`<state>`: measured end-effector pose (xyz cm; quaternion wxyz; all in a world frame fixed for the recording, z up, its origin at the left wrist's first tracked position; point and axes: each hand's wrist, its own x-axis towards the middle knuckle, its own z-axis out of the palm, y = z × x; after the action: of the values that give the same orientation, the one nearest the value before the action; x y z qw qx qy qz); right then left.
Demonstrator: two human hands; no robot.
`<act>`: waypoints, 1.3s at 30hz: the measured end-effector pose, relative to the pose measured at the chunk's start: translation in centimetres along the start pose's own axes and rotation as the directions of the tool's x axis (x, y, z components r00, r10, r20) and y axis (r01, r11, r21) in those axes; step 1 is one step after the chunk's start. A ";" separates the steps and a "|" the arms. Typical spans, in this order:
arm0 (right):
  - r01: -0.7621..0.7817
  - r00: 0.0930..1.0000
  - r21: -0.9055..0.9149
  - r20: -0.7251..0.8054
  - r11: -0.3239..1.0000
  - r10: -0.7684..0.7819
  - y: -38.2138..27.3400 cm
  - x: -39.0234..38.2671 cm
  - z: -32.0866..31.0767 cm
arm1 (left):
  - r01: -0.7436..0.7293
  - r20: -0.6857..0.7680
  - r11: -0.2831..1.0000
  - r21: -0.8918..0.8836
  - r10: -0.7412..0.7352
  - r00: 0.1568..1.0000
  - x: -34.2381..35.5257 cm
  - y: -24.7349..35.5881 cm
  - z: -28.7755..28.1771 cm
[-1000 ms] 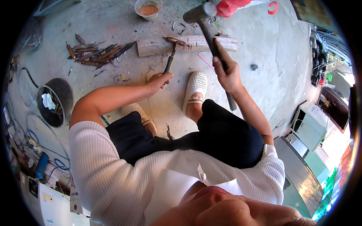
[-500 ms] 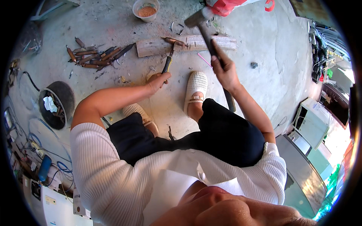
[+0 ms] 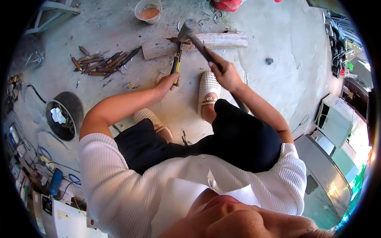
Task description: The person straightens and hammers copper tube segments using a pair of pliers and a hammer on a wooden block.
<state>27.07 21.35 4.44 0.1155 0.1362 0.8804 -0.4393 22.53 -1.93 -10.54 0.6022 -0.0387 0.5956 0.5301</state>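
1. Person squats on the concrete floor [image 3: 278, 51]. The right hand [image 3: 227, 73] is clenched round the handle of a hammer [image 3: 197, 37], whose head sits right over the wooden block [image 3: 198, 43].
2. The left hand [image 3: 168, 82] grips yellow-and-black-handled pliers [image 3: 176, 63], nose up at the block's near edge, pinching a small dark piece I can't make out.
3. Risk, as I judge it: the hammer head lands very near the plier jaws. A strike slightly off could glance down the pliers toward the left hand.
4. The block lies loose on the floor, not clamped or braced. A hard blow could make it skid or roll, and the held piece could fly off.
5. Both feet wear white perforated slippers [image 3: 208, 91], the right one just beside the block. A slipped hammer or a flung scrap would find little protection there.
6. A heap of rusty, dark metal scraps [image 3: 104, 62] lies to the left of the block, well clear of the hands but easy to kneel or step on.
7. Surface: bare grey concrete, stained, with small debris scattered about.
8. Room: a small tub of reddish-brown bits [image 3: 149, 10] beyond the block, a black bucket [image 3: 63, 117] to the left, cables and clutter along the left wall, grey cabinets [image 3: 337, 123] to the right.
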 end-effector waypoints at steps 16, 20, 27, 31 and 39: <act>-0.343 0.901 -0.457 -0.409 0.821 0.148 13.9 -1.5 -1.0 | -0.063 0.247 0.995 -0.075 0.079 0.966 -1.2 2.6 -1.8; -0.105 0.939 -0.491 -0.335 0.865 -0.076 10.1 -1.2 1.1 | -0.048 0.226 0.997 -0.059 0.060 0.972 -2.0 4.7 -0.9; -0.331 0.913 0.340 0.353 0.880 0.206 1.8 0.7 5.0 | -0.168 0.061 0.983 0.079 0.164 0.985 -2.0 3.5 1.2; -0.317 0.910 0.325 0.367 0.891 0.190 0.3 1.1 6.9 | -0.299 -0.036 0.866 0.402 0.341 0.939 -3.1 5.1 2.7; -0.056 0.993 0.368 0.119 0.928 0.013 -1.2 3.0 7.0 | -0.500 0.128 0.704 0.504 0.511 0.850 -3.0 9.0 3.6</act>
<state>24.46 15.47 0.22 0.1457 0.1456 0.7710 -0.6026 19.59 2.65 -1.97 0.4149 0.2843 0.7100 0.4930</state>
